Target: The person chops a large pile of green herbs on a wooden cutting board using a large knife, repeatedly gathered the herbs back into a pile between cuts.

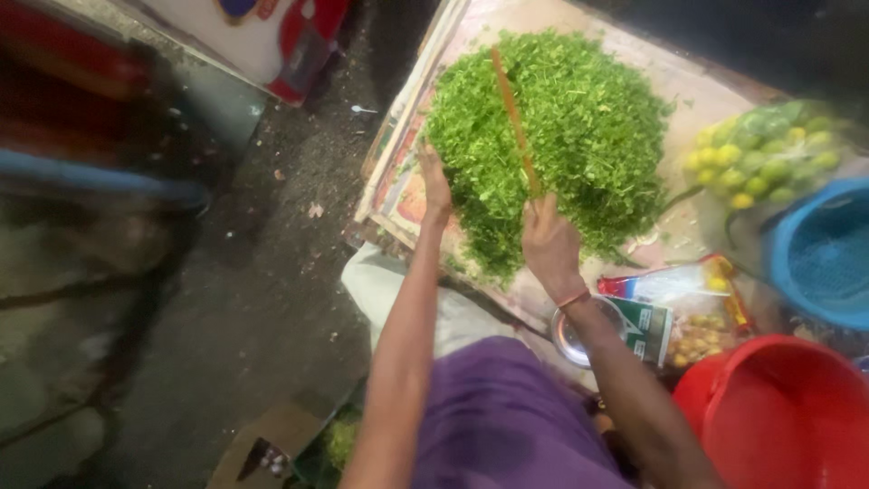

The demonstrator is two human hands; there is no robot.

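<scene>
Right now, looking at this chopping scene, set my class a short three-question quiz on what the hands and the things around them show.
1. True or false: the right hand holds a long orange knife that lies over the pile of chopped greens.
2. What does the left hand touch?
A. the red bucket
B. the edge of the greens
C. the blue basket
3. Fill in: the bag of small yellow-green fruits lies on the pile's ____ side in the view.

Key: 1 true; 2 B; 3 right.
</scene>
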